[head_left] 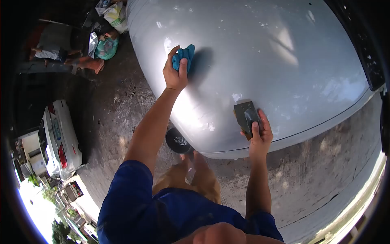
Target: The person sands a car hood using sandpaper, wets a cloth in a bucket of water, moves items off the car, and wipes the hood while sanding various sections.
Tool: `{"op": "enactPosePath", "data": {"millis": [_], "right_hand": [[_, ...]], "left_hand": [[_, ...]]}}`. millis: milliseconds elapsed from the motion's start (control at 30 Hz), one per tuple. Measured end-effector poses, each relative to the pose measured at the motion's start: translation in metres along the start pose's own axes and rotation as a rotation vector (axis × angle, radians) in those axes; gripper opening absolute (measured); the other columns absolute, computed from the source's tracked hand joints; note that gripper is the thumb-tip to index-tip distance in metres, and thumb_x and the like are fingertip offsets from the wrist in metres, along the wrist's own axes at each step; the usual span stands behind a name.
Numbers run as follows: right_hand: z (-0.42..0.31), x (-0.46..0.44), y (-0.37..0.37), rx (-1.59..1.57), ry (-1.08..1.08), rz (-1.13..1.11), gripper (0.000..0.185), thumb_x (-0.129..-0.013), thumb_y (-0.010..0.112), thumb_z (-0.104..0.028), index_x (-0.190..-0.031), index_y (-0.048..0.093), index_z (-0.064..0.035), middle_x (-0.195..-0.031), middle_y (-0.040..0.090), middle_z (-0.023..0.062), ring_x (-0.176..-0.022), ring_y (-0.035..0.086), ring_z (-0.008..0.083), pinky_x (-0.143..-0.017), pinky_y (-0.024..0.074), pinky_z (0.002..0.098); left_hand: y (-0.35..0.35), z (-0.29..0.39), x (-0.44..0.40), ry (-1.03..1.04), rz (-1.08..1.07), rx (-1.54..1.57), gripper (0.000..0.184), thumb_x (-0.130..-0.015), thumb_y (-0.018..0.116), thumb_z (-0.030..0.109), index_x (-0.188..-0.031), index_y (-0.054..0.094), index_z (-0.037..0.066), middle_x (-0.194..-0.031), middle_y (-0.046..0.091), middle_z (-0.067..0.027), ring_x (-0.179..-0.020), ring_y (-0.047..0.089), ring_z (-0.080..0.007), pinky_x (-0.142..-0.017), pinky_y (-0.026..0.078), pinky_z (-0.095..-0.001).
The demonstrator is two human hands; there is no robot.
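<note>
A bunched blue cloth is gripped in my left hand, which is held over the silver-grey car hood. The cloth casts a shadow on the hood to its right; whether it touches the metal, I cannot tell. Nearer the hood's front edge, my right hand holds a dark grey sanding block with a yellow-brown edge. My thumb lies on its upper face, and the other fingers are partly hidden beneath and beside it. Pale patches and bright reflections mark the hood.
A black bucket stands on the concrete ground by my feet, below the hood's rounded edge. Farther left is a parked white car. Plastic bags, one of them green, lie at the upper left. The dark windshield edge borders the hood at right.
</note>
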State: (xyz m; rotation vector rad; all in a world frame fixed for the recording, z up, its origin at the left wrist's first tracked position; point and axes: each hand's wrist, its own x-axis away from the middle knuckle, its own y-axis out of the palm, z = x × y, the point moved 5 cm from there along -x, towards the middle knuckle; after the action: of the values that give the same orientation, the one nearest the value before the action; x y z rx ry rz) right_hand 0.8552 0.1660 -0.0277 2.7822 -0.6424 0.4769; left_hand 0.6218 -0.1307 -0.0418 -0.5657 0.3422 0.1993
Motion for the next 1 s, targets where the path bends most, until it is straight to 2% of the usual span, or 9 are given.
{"op": "enactPosePath", "data": {"millis": [100,200,267,500,600,667,733,900,1000], "right_hand": [[0.019,0.017,0.001,0.18,-0.21,-0.003,0.049,-0.107,0.064,-0.014,-0.149,0.049,0.0052,-0.13,0.067,0.0204,-0.107,0.073,0.0252,-0.079,0.0671,0.0371],[0.021,0.01,0.016,0.327,-0.268,-0.033,0.049,-0.107,0.064,-0.014,-0.149,0.048,0.0047,-0.122,0.071,0.0209,-0.106,0.073,0.0247,-0.078,0.067,0.0362],[0.019,0.007,0.035,0.383,-0.392,0.119,0.047,-0.107,0.065,-0.015,-0.145,0.051,0.0068,-0.114,0.074,0.0206,-0.102,0.074,0.0243,-0.074,0.0668,0.0344],[0.025,0.01,0.01,0.61,-0.756,0.45,0.042,-0.111,0.059,-0.028,-0.136,0.06,0.0048,-0.125,0.067,0.0202,-0.092,0.072,0.0253,-0.068,0.0609,0.0291],[0.005,0.014,0.004,1.538,-1.116,0.498,0.044,-0.109,0.059,-0.031,-0.136,0.063,0.0034,-0.125,0.068,0.0156,-0.099,0.07,0.0248,-0.079,0.0602,0.0362],[0.0,0.01,0.002,1.494,-1.162,0.461,0.044,-0.105,0.066,-0.028,-0.135,0.063,0.0038,-0.129,0.068,0.0156,-0.106,0.07,0.0256,-0.086,0.0604,0.0392],[-0.008,-0.005,-0.031,0.601,-0.887,0.385,0.045,-0.1,0.072,-0.024,-0.135,0.064,0.0042,-0.133,0.068,0.0157,-0.113,0.069,0.0272,-0.093,0.0596,0.0425],[0.014,-0.005,-0.002,0.538,-0.838,0.474,0.043,-0.102,0.074,-0.023,-0.134,0.065,0.0045,-0.134,0.065,0.0183,-0.12,0.065,0.0307,-0.103,0.0553,0.0434],[0.025,-0.008,0.004,0.392,-0.702,0.354,0.044,-0.102,0.074,-0.02,-0.135,0.061,0.0069,-0.127,0.07,0.0181,-0.112,0.069,0.0268,-0.096,0.0575,0.0373]], "left_hand": [[-0.082,-0.061,0.131,-0.111,0.294,-0.044,0.065,-0.11,0.043,0.057,-0.142,0.052,0.001,-0.107,0.07,-0.0241,-0.098,0.071,-0.0421,-0.091,0.054,-0.0452],[-0.132,-0.18,0.31,-0.997,0.468,-0.184,0.078,-0.111,0.033,0.06,-0.152,0.045,-0.005,-0.127,0.067,-0.0327,-0.121,0.066,-0.0471,-0.106,0.05,-0.048],[-0.139,-0.269,0.424,-1.285,0.189,-0.305,0.083,-0.109,0.036,0.063,-0.154,0.045,-0.007,-0.135,0.064,-0.0331,-0.128,0.062,-0.0489,-0.112,0.047,-0.0494],[-0.068,-0.432,0.583,-1.127,-0.577,-0.655,0.051,-0.106,0.054,0.046,-0.141,0.067,0.011,-0.143,0.063,-0.023,-0.137,0.057,-0.0431,-0.114,0.047,-0.0469],[-0.03,-0.486,0.601,-1.12,-0.72,-0.542,0.045,-0.103,0.061,0.039,-0.14,0.069,0.015,-0.14,0.066,-0.022,-0.137,0.057,-0.0414,-0.113,0.048,-0.0464],[-0.008,-0.528,0.643,-1.083,-0.765,-0.425,0.044,-0.102,0.064,0.038,-0.139,0.07,0.014,-0.135,0.069,-0.023,-0.132,0.061,-0.042,-0.111,0.05,-0.0471],[0.003,-0.529,0.656,-1.183,-0.701,-0.358,0.043,-0.101,0.064,0.039,-0.133,0.072,0.011,-0.125,0.072,-0.0235,-0.123,0.066,-0.0431,-0.106,0.053,-0.049],[-0.057,-0.491,0.613,-1.295,-0.57,-0.183,0.045,-0.102,0.06,0.041,-0.125,0.074,0.005,-0.117,0.075,-0.0245,-0.117,0.069,-0.0451,-0.099,0.054,-0.0518],[-0.11,-0.419,0.573,-1.551,-0.229,0.297,0.052,-0.102,0.057,0.042,-0.133,0.068,0.0,-0.112,0.075,-0.0162,-0.095,0.074,-0.0345,-0.087,0.06,-0.0451]]}}
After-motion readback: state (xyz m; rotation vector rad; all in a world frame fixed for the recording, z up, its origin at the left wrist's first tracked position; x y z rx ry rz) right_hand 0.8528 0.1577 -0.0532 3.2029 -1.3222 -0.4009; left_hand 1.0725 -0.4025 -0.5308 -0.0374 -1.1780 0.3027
